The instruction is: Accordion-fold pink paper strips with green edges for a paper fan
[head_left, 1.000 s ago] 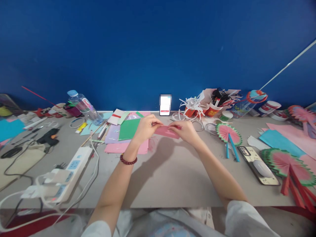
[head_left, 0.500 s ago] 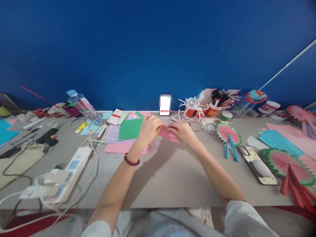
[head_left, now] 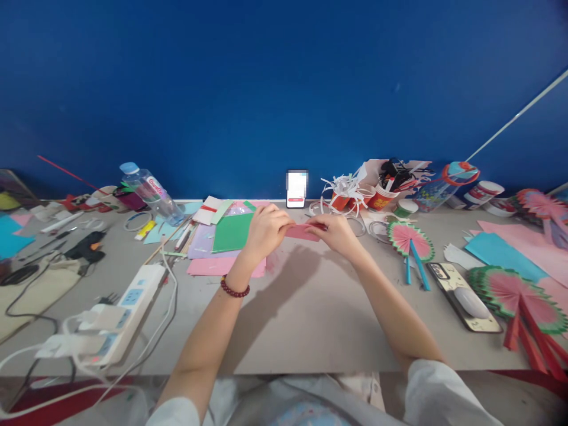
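A narrow piece of pink paper (head_left: 302,232) spans the gap between my two hands, held above the grey table (head_left: 306,331). My left hand (head_left: 268,232) pinches its left end, the fingers closed over the edge. At the other end my right hand (head_left: 335,233) grips it between thumb and fingers. Parts of the paper are hidden behind the fingers. Beside my left hand lie a green sheet (head_left: 231,232) and a pink sheet (head_left: 222,266). Behind the paper, a lit phone (head_left: 296,192) stands against the blue wall.
At left are a power strip (head_left: 128,313) with cables and a leaning water bottle (head_left: 153,192). On the right sit pink-green paper fans (head_left: 410,239), a phone (head_left: 465,299) under a mouse (head_left: 470,303), tape rolls (head_left: 379,231) and cups (head_left: 382,198) of tools.
The pink paper has turned from a drooping, slanted position to a flatter, level strip. My right hand has shifted slightly right, and both hands still grip the paper.
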Available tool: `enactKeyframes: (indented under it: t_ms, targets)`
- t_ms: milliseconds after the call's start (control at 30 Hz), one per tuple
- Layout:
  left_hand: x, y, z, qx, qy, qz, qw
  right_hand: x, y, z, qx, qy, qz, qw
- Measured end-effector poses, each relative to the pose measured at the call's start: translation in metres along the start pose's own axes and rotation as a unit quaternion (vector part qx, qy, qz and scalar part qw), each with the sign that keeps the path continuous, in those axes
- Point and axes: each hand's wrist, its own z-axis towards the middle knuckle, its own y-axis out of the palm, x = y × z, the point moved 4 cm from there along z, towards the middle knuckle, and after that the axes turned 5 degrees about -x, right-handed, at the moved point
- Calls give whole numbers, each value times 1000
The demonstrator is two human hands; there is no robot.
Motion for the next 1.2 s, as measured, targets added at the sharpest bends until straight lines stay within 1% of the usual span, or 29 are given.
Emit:
enactKeyframes:
  t_ms: [167,267,400,533,633,767,867,1067,1200]
  targets:
    - [-1,0,0,-7,-4,-4,1000,1,0,0,11,13,4,1000]
    - [0,0,0,-22,-7,-2,1000,0,1,-1,20,19,-7,1000]
    - [9,0,-1,-49,-10,23,998,-2,4,-3,23,18,-30,999]
    - [18,4,-1,-55,1,31,998,-3,6,-3,7,11,-28,1000]
    - [14,6,0,-43,-10,25,999,-2,4,-2,-13,15,-24,1000]
    - [3,3,-1,-32,-33,16,999,-2,-2,-1,-21,27,-18,999]
    - [-1,1,-1,-29,-39,13,999,-4,-4,-1,-30,22,-14,999]
    - [-2,1,-2,-31,-34,11,999,-5,-3,-1,-14,17,-10,1000]
    - [-4,2,-1,-45,-32,8,998,-2,-2,0,-11,13,-16,1000]
